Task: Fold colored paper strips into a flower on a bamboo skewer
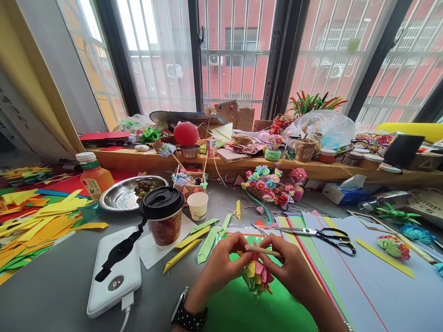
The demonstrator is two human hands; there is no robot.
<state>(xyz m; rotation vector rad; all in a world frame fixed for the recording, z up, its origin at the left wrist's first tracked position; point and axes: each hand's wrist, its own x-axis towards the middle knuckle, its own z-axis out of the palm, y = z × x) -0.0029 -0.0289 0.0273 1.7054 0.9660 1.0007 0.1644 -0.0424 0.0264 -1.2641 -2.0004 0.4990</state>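
Observation:
Between my hands is a folded-paper flower (258,278) with yellow, pink and green pointed petals. My left hand (224,258) is closed on its upper left side, thumb and fingertips pinching near the top. A thin wooden stick (268,251) lies across the flower's top, gripped in my right hand (290,260), whose fingertips also press at the pink paper. The exact contact of the fingertips is partly hidden. Underneath is a green sheet (238,309). Black-handled scissors (321,234) rest on the paper stack, with folded green and yellow strips (207,244) left of my hands.
A lidded coffee cup (162,226), a small paper cup (198,206) and a white power bank (114,272) with a cable stand left. Beyond are a metal plate (116,196) and a juice bottle (93,177). Colored strips (41,221) pile far left; crocheted flowers (266,184) sit behind.

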